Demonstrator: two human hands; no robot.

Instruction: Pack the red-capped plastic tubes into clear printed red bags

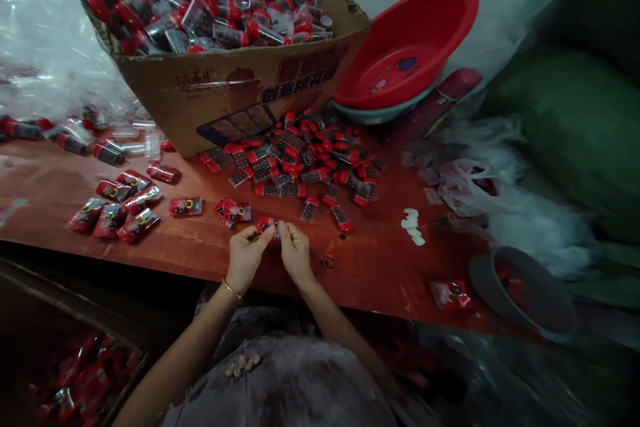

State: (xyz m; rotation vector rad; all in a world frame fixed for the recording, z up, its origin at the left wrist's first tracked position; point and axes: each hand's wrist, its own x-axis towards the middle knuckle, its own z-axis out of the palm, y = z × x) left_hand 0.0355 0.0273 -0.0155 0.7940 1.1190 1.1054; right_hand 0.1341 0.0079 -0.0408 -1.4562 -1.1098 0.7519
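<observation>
Close to the table's front edge, my left hand [246,255] and my right hand [296,252] meet with fingertips pinched. Between them they hold a small red printed packet [265,222], mostly covered by the fingers. Just beyond lies a crumpled pair of red printed packets [231,210], with a single flat packet [185,206] to its left. Several filled packets [111,219] are grouped further left. Past my hands spreads a heap of small clear tubes with red caps [300,153], dark contents inside.
A torn cardboard box [220,93] full of capped tubes stands behind the heap. Right of it lean a red basin [400,53] and a red bottle-like object [450,90]. White pieces [413,227], a packet [451,295] and a grey bowl [525,293] lie right. Another box [75,303] stands lower left.
</observation>
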